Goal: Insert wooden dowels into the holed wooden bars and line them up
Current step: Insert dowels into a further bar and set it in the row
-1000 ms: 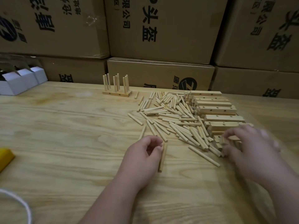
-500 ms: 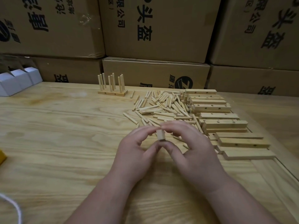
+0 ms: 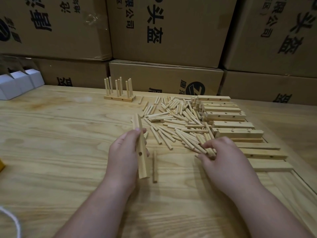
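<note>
Progress looks early: only one small group of finished bars point(image 3: 119, 98), dowels standing upright in it, sits on the table point(image 3: 51, 143) beyond the dowel pile's point(image 3: 176, 124) far left corner. The pile itself spreads wide, and on its right a row of empty bars point(image 3: 228, 124) runs from the far edge of the pile toward the near edge, some stacked, several showing open holes. So I judge most of the work is left: nearly every bar yet lacks dowels, and the line-up has barely begun. The left hand point(image 3: 125, 152), just left of the pile's near edge, grips a bar point(image 3: 141, 148) with fingers curled round its middle; the bar stands on a long edge, running away from the person, its far end poking past the fingertips toward the pile and its near end reaching past the palm. One hole shows on the bar's right face, below the thumb, and no dowel is in it. A lone dowel point(image 3: 154, 166) lies on the table just right of this bar, near but apart from the hand. The right hand point(image 3: 223, 157) rests at the pile's near right corner, thumb and fingers pinching at dowels there; how many it has caught I cannot tell.
</note>
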`<state>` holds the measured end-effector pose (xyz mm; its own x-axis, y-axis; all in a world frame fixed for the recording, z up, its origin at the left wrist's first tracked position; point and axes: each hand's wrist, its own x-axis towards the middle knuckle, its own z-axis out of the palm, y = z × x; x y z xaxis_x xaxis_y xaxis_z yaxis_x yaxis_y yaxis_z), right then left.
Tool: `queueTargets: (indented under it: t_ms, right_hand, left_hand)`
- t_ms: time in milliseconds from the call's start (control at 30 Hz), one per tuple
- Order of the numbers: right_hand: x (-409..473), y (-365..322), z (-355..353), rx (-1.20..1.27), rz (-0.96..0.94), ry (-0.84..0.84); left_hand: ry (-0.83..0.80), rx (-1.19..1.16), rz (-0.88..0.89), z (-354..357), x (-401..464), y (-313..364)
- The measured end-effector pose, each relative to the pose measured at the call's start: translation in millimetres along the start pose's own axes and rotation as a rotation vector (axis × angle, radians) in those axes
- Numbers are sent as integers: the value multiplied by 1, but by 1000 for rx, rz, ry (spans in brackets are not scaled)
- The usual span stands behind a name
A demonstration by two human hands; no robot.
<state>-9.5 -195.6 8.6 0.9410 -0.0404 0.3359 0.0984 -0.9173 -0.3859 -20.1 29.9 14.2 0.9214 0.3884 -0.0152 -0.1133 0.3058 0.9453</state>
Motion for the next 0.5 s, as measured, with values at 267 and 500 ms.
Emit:
queueTargets:
  t_ms: [267,500]
  right_hand:
    - [-4,1,1,-169,148,-142]
    - [0,-2,8,-123,120,-106]
  left_hand:
    - [97,168,-84,-11,11,5]
    - [-104,118,-212,-2,5,-7]
